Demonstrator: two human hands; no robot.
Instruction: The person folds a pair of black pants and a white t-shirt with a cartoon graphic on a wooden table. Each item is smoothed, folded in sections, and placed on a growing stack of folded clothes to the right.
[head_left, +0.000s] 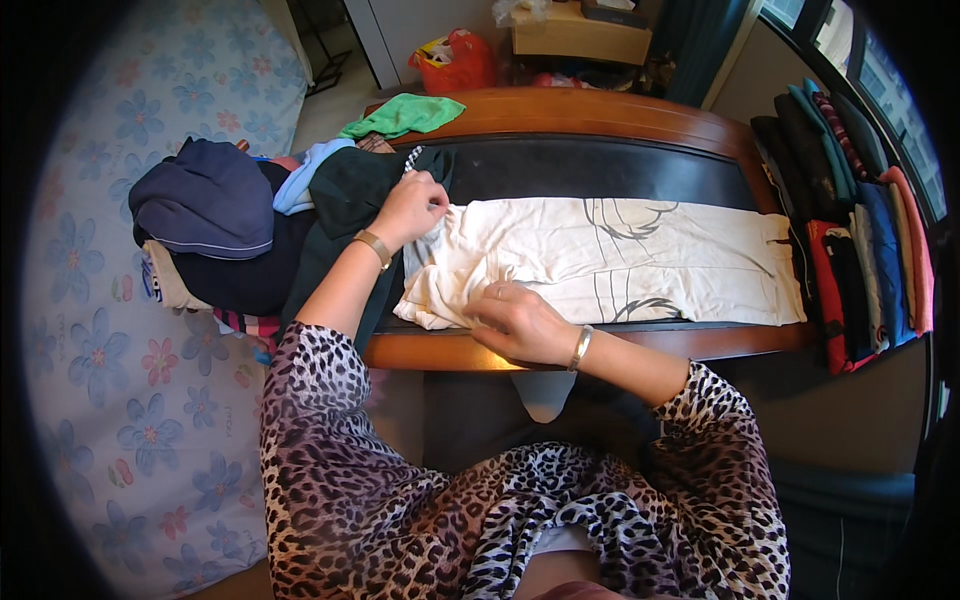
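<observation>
A cream garment (675, 262) with dark line drawings lies lengthwise across the dark table top, its left end bunched and creased. My left hand (412, 208) pinches the upper left corner of this cloth between thumb and fingers. Near the lower left part of the garment, my right hand (506, 319) rests over the fabric with its fingers curved; whether they grip any cloth cannot be told. Dark green clothing (345, 187) lies just left of my left hand.
A navy garment (206, 199) tops a clothes heap at the left, beside a flowered bedspread (150, 427). A green cloth (409, 115) lies on the wooden table's (600, 112) far left corner. Folded clothes (802, 150) stand stacked at the right end. A red bag (457, 67) is beyond.
</observation>
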